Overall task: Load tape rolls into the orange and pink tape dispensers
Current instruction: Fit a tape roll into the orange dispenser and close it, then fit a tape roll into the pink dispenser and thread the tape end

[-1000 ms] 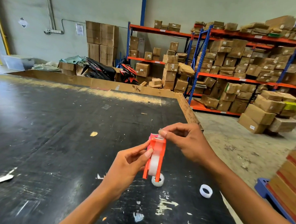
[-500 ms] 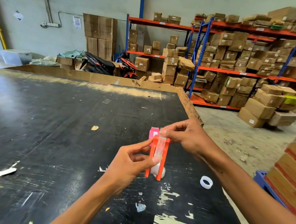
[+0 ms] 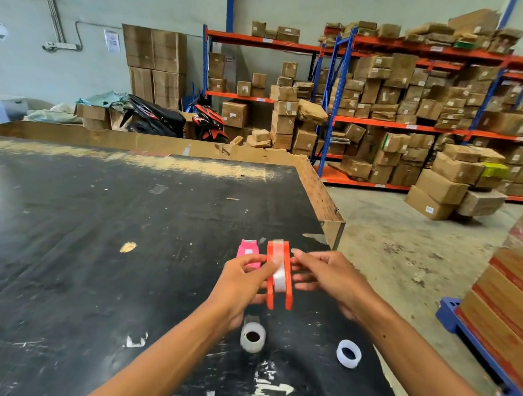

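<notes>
- Our left hand (image 3: 237,287) pinches the orange plastic tape dispenser (image 3: 279,276); our right hand (image 3: 325,280) touches it, fingers spread.
- It looks light and stiff; we should grip its flat sides.

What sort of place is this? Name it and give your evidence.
Most likely a warehouse or packing area: steel racking stacked with cardboard boxes, a large black worktable, and parked scooters by the wall.

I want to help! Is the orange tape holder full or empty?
Full: a clear tape roll sits between the orange dispenser sides.
</notes>
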Demonstrator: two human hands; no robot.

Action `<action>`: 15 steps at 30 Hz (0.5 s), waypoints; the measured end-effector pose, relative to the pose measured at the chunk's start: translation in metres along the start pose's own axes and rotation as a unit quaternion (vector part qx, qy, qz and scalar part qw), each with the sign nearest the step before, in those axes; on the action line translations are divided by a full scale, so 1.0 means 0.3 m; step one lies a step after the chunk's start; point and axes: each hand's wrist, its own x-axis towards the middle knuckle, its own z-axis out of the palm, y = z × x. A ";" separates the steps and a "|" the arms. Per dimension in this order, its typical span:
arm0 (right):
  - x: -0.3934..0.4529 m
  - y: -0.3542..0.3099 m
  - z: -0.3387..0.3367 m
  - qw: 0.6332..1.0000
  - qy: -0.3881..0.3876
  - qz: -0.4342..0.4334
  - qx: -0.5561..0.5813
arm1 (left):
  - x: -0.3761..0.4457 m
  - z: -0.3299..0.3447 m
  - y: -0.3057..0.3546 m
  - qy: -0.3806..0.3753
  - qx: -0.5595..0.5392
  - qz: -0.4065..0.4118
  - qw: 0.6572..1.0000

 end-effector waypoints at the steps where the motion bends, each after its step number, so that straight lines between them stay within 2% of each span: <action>1: 0.022 0.023 -0.010 1.000 0.005 0.003 -0.005 | 0.041 0.026 -0.011 0.007 -0.001 -0.011 1.000; 6: 0.177 0.131 -0.055 0.999 0.031 0.010 0.005 | 0.222 0.140 -0.066 0.019 0.008 -0.037 0.999; 15: 0.385 0.240 -0.006 0.999 0.014 0.037 -0.001 | 0.393 0.160 -0.143 0.047 0.076 -0.025 0.996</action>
